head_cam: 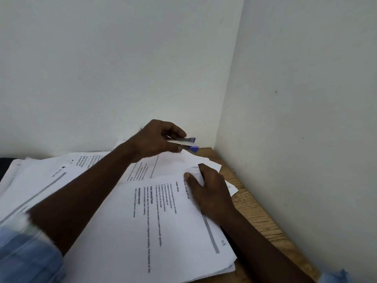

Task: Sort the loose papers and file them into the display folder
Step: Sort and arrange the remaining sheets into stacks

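Note:
A stack of printed white papers (155,231) lies on the wooden table, text running sideways. More sheets (44,180) spread out to the left. My left hand (157,139) hovers above the far end of the stack and grips a small purple and silver stapler (189,144). My right hand (210,190) lies flat on the top sheet near its far right corner, fingers pressing the paper. No display folder is in view.
The wooden table (255,213) shows only along the right edge, tight against a white wall (306,119) on the right and another behind. Small paper corners (232,187) stick out beside my right hand.

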Available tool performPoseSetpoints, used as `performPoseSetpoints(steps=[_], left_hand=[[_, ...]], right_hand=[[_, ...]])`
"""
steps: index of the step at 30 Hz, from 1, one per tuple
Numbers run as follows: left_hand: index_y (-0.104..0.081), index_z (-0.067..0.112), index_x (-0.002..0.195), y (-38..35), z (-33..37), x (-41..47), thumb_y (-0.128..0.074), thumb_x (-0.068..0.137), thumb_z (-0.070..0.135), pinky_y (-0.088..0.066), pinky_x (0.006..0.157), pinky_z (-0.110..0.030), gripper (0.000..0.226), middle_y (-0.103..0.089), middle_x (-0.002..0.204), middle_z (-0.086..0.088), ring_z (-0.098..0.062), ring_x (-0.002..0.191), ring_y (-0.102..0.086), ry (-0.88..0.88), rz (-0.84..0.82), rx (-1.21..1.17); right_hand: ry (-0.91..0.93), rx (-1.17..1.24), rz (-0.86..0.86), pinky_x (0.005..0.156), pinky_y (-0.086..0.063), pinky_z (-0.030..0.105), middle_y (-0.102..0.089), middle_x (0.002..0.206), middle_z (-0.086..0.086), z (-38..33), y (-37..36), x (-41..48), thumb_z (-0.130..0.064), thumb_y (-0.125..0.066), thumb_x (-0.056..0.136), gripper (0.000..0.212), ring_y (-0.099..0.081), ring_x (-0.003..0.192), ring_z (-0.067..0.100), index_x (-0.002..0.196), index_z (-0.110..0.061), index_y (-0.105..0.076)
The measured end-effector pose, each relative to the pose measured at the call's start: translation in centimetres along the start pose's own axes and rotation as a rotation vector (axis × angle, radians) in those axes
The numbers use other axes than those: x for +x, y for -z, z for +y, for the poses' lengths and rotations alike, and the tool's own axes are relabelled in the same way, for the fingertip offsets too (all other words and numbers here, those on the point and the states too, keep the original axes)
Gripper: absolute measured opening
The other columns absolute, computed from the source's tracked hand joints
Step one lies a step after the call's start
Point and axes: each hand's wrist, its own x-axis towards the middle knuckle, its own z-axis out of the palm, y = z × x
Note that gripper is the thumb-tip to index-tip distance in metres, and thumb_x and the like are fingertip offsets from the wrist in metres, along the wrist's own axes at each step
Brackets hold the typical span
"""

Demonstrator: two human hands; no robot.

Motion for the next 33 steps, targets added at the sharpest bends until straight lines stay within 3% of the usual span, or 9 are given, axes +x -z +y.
performPoseSetpoints(steps=[6, 10, 13, 17, 21, 24, 27, 30, 33], left_hand=[[-0.078, 0.019, 0.106, -3.7, 0.1, 6.5, -0.085, 0.075, 0.007, -0.04, 0.069, -0.004, 0.034, -0.076, 0.099, 0.008, -0.006, 0.086, -0.066, -0.061, -0.083, 0.422], [-0.079, 0.017, 0.107, -7.4, -0.7, 9.2, -0.08, 0.081, 0.016, -0.044, 0.075, -0.014, 0.026, -0.076, 0.102, 0.002, -0.015, 0.096, -0.07, -0.077, 0.073, 0.45], [-0.078, 0.019, 0.113, -9.4, -2.6, 10.6, -0.077, 0.084, 0.023, -0.044, 0.08, -0.014, 0.03, -0.076, 0.11, 0.002, -0.017, 0.104, -0.069, 0.037, 0.046, 0.507], [-0.072, 0.026, 0.115, -9.7, -3.7, 11.2, -0.067, 0.09, 0.023, -0.05, 0.099, -0.037, 0.026, -0.069, 0.12, 0.004, -0.022, 0.114, -0.063, 0.115, -0.092, 0.716], [-0.067, 0.026, 0.123, -8.1, -2.5, 10.5, -0.068, 0.093, 0.026, -0.046, 0.099, -0.035, 0.03, -0.062, 0.129, 0.003, -0.022, 0.12, -0.056, 0.087, -0.142, 0.812], [-0.067, 0.025, 0.124, -6.4, -0.7, 8.2, -0.069, 0.096, 0.039, -0.046, 0.102, -0.035, 0.032, -0.064, 0.13, 0.002, -0.019, 0.117, -0.059, 0.041, -0.087, 0.681], [-0.073, 0.025, 0.115, -4.6, 1.9, 3.7, -0.064, 0.099, 0.044, -0.049, 0.098, -0.033, 0.026, -0.073, 0.115, 0.011, -0.011, 0.108, -0.066, -0.022, -0.065, 0.503], [-0.072, 0.032, 0.112, -2.3, 4.2, -1.9, -0.055, 0.101, 0.053, -0.051, 0.096, -0.03, 0.029, -0.073, 0.107, 0.019, 0.0, 0.104, -0.066, -0.019, -0.16, 0.442], [-0.07, 0.034, 0.116, 0.3, 6.1, -7.1, -0.049, 0.096, 0.062, -0.05, 0.093, -0.023, 0.04, -0.072, 0.11, 0.02, 0.001, 0.105, -0.065, 0.013, -0.191, 0.476]], right_hand=[[0.009, -0.106, -0.064, 0.1, -0.048, 0.039, -0.069, 0.126, -0.002, -0.1, -0.2, 0.1, -0.058, -0.048, 0.097, 0.049, -0.062, 0.118, 0.021, 0.127, -0.022, -0.06], [0.019, -0.142, -0.109, 0.114, -0.034, 0.033, -0.053, 0.151, -0.004, -0.3, 0.3, 0.0, -0.053, -0.047, 0.103, 0.057, -0.048, 0.139, 0.018, 0.153, -0.025, -0.043], [0.044, -0.155, -0.148, 0.114, -0.034, 0.032, -0.052, 0.152, -0.004, -0.4, 0.6, 0.1, -0.052, -0.044, 0.105, 0.056, -0.048, 0.139, 0.018, 0.154, -0.025, -0.041], [0.048, -0.192, -0.165, 0.112, -0.037, 0.032, -0.055, 0.149, -0.003, -1.0, 0.9, 0.1, -0.05, -0.043, 0.106, 0.053, -0.052, 0.136, 0.018, 0.152, -0.024, -0.044], [0.06, -0.217, -0.182, 0.111, -0.038, 0.033, -0.057, 0.146, -0.002, -1.0, 0.8, 0.1, -0.048, -0.043, 0.106, 0.051, -0.053, 0.134, 0.019, 0.151, -0.023, -0.044], [0.044, -0.167, -0.167, 0.112, -0.036, 0.034, -0.054, 0.15, -0.003, -0.8, 1.0, 0.1, -0.048, -0.044, 0.106, 0.052, -0.05, 0.137, 0.019, 0.152, -0.023, -0.043], [-0.028, 0.076, -0.129, 0.114, -0.04, 0.036, -0.059, 0.144, -0.006, -0.9, 1.0, 0.5, -0.055, -0.051, 0.099, 0.053, -0.054, 0.134, 0.019, 0.143, -0.025, -0.054], [0.009, 0.383, -0.075, 0.093, -0.054, 0.05, -0.074, 0.106, 0.0, -1.3, 0.6, 0.7, -0.056, -0.058, 0.09, 0.043, -0.07, 0.103, 0.02, 0.109, -0.02, -0.07], [0.124, 0.49, -0.041, 0.082, -0.058, 0.046, -0.074, 0.092, 0.004, -2.9, 1.5, 0.5, -0.047, -0.065, 0.096, 0.029, -0.071, 0.09, 0.017, 0.096, -0.018, -0.071]])
